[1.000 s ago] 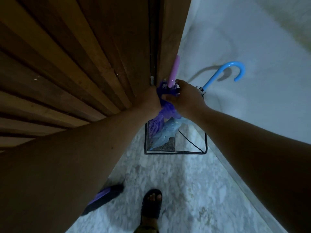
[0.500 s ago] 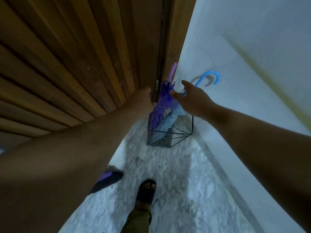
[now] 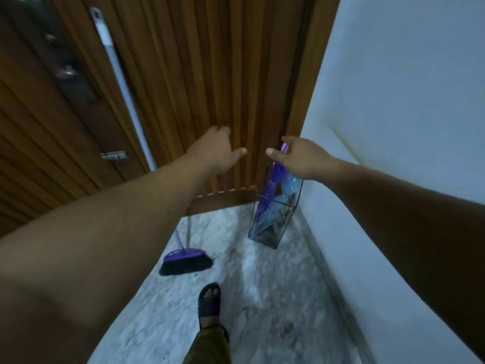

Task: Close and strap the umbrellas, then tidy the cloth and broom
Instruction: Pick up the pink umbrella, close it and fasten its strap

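My sandalled foot point(image 3: 209, 300) stands on the marble floor point(image 3: 275, 298); the broom point(image 3: 186, 261) lies ahead-left. Beyond, both umbrellas point(image 3: 273, 195) sit in the wire stand point(image 3: 282, 233), just under my right hand point(image 3: 299, 158); my left hand point(image 3: 215, 151) hovers beside it, both loosely spread, holding nothing.

- The right hand point(image 3: 301, 160) covers the upper ends of the umbrellas point(image 3: 273, 195).
- The left arm hides part of the broom point(image 3: 185, 261) handle.
- The whole view is motion-blurred.

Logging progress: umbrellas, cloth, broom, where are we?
Done, it seems: both umbrellas stand furled in the wire stand; straps not visible. In hand: nothing; left hand and right hand are open above the stand. Left: broom stands by the door; no cloth in view.
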